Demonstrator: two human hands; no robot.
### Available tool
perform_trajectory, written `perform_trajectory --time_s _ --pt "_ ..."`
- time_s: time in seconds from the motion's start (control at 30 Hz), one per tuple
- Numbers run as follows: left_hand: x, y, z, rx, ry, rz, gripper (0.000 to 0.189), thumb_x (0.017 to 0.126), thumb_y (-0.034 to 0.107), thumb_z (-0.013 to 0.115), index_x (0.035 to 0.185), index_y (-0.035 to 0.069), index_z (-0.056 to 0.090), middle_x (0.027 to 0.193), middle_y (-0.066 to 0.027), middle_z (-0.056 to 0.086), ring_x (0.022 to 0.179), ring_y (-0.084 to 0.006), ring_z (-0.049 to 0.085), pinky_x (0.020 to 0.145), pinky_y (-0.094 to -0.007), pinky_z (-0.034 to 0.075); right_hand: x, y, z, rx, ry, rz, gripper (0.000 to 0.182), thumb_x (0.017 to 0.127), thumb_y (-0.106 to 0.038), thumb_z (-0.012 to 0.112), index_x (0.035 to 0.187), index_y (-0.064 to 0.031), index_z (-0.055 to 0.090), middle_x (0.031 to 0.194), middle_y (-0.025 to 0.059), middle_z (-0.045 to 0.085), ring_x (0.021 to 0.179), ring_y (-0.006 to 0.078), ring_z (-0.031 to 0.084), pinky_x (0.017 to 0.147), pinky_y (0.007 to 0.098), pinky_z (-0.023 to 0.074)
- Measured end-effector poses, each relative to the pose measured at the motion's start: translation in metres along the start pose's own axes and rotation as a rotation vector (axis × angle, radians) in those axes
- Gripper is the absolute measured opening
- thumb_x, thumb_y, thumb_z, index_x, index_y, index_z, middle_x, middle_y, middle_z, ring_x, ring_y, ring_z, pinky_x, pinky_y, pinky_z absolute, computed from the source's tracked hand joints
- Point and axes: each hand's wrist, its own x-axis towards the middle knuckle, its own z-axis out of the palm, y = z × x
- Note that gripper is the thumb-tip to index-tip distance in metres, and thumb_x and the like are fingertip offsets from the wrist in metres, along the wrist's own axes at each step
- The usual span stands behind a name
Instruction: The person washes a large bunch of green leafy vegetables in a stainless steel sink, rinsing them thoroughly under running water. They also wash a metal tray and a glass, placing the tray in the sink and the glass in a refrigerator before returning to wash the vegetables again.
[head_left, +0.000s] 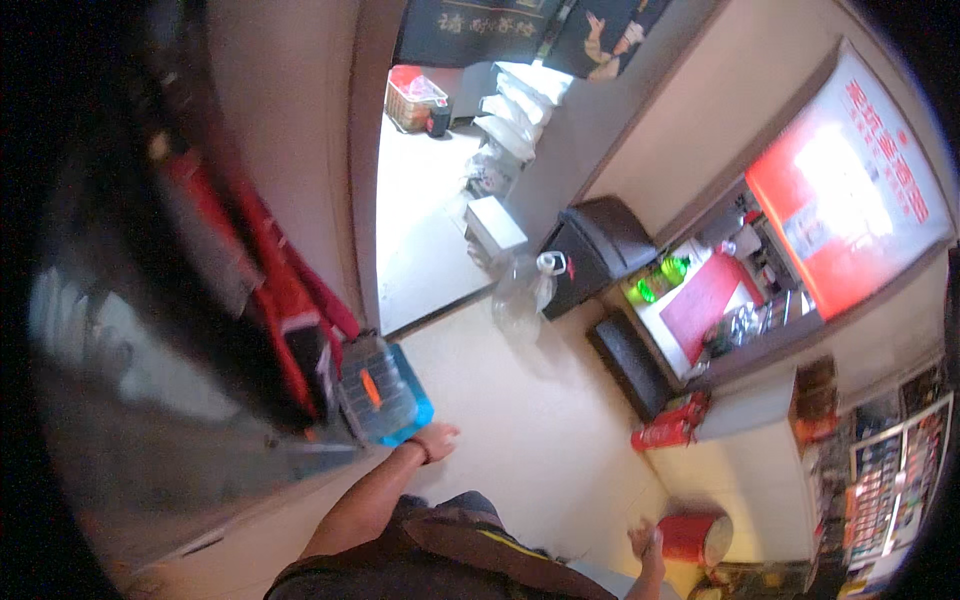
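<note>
My left hand (438, 442), with a dark band at its wrist, hangs beside a blue-edged box (409, 409) with an orange mark on its top; whether they touch I cannot tell. Over the tiled floor at the lower right is my right hand (645, 538), near a red cylindrical container (694, 538). Nothing shows in either hand, though blur hides the fingers' exact shape. Ahead on the floor stands a large clear plastic bottle (517, 300).
A dark curtain (480, 34) hangs over a doorway, with stacked white bags (510, 124) and a basket (412, 112) beyond. Black boxes (634, 364) and red fire extinguishers (671, 424) line the right wall. Red cloth items (277, 292) hang at left.
</note>
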Motion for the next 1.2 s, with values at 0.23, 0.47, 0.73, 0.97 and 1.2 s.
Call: perform_trajectory --time_s 0.23,0.47,0.73,0.97,1.2 --pt "0.309 0.123 -0.309 -0.247 0.581 0.426 0.049 0.085 0.018 0.065 0.132 0.008 0.053 0.133 -0.0157 0.055 0.123 -0.0296 0.053 0.105 -0.0408 0.041 0.209 -0.007 0.021 0.88 -0.542 0.746 0.03 0.085 -0.031 0.059 0.102 -0.0069 0.06 0.081 0.0104 0.059 0.067 0.0299 0.057 0.077 0.0453 0.0522" --pt "0.411 0.149 -0.649 -0.806 0.676 0.659 0.075 0.09 0.017 0.065 0.151 0.011 0.022 0.148 -0.0163 0.037 0.133 -0.0263 0.043 0.106 -0.0416 0.042 0.552 -0.471 0.02 0.322 -0.48 -0.225 0.041 0.086 -0.027 0.064 0.12 -0.0047 0.058 0.11 0.0158 0.064 0.096 0.0294 0.063 0.085 0.0388 0.0517" --pt "0.448 -0.043 -0.876 1.034 1.95 -0.314 0.03 0.092 0.018 0.059 0.122 0.012 0.06 0.112 -0.014 0.063 0.101 -0.0253 0.062 0.084 -0.0382 0.05 0.744 -0.86 -0.078 -0.074 -0.204 -0.529 0.041 0.083 -0.017 0.068 0.121 -0.0052 0.059 0.104 0.0138 0.069 0.095 0.0205 0.066 0.086 0.033 0.0528" --pt "0.587 -0.123 -0.992 -0.19 1.63 0.246 0.043 0.097 0.007 0.043 0.14 0.001 0.041 0.135 -0.0151 0.053 0.117 -0.0231 0.056 0.099 -0.0366 0.046 0.807 -0.955 0.0 -0.282 -0.766 -0.554 0.042 0.082 -0.017 0.07 0.121 -0.0039 0.061 0.091 0.0108 0.069 0.084 0.0199 0.066 0.076 0.0338 0.052" --pt "0.734 -0.209 -1.05 -0.273 0.897 -0.036 0.024 0.08 -0.004 0.063 0.104 0.001 0.065 0.087 -0.0083 0.064 0.075 -0.0143 0.062 0.065 -0.0269 0.051 0.892 -1.188 0.065 0.007 -0.815 -0.189 0.033 0.08 -0.002 0.055 0.11 -0.0048 0.069 0.078 0.0046 0.068 0.071 0.0145 0.065 0.065 0.0279 0.0511"
